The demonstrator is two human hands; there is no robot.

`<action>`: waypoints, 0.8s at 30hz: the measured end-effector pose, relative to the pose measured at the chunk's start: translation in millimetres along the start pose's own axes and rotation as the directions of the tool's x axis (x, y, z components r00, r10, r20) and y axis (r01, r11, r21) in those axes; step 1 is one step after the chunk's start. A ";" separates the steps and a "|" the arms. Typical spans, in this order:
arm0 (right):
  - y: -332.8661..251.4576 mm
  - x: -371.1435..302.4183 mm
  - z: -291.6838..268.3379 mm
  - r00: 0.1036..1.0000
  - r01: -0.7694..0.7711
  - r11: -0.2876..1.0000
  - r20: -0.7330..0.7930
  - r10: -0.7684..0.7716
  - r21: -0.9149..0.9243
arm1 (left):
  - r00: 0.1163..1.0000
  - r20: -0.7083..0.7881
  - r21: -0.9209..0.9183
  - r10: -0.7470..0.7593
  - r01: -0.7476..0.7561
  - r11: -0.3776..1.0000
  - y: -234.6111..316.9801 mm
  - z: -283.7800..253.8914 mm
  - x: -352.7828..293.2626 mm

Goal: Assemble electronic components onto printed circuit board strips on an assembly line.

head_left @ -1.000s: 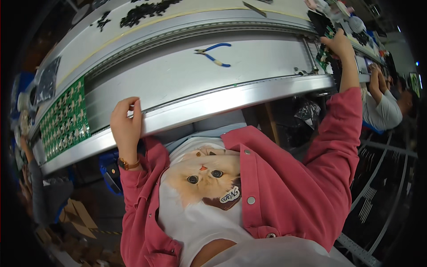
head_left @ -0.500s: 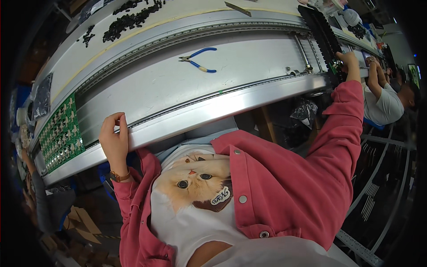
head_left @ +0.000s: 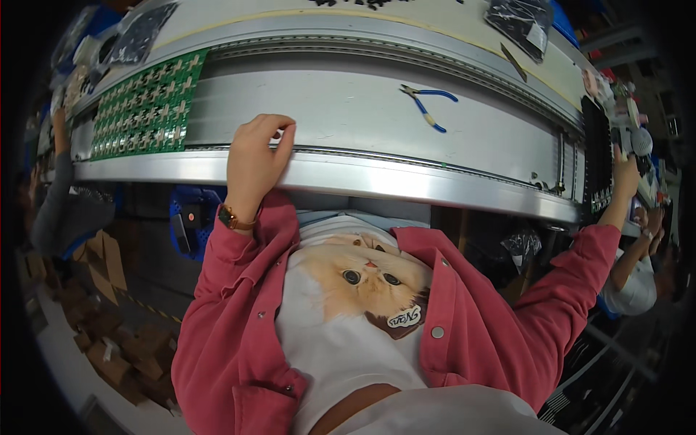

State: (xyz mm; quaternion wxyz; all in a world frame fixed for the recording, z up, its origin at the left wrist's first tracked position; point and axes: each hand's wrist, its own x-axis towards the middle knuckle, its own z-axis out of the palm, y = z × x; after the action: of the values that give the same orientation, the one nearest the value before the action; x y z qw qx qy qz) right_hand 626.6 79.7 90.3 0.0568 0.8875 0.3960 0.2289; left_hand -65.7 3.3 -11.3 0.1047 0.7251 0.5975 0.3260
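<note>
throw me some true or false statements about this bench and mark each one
1. The pliers lie with their handles spread apart. True.
2. The green circuit boards sit near the right end of the metal track. False: they sit at its left end.
3. There is a watch on the person's left wrist. True.
4. The left hand is gripping the pliers. False: it is by the front rail, apart from them.
5. The right hand is next to the black rack. True.
</note>
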 end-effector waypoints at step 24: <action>-532.5 -389.8 -223.1 0.009 -0.440 0.136 0.156 -0.988 0.888 | 0.824 -0.537 -0.297 0.180 -0.385 0.874 22.0 -4.5 -7.5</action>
State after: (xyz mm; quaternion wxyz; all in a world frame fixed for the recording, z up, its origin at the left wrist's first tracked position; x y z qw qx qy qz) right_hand -61.2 139.7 -2.4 -0.1617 0.4212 0.5505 -0.7024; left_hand -51.4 -10.5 1.5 0.0413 0.6632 0.4096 0.6251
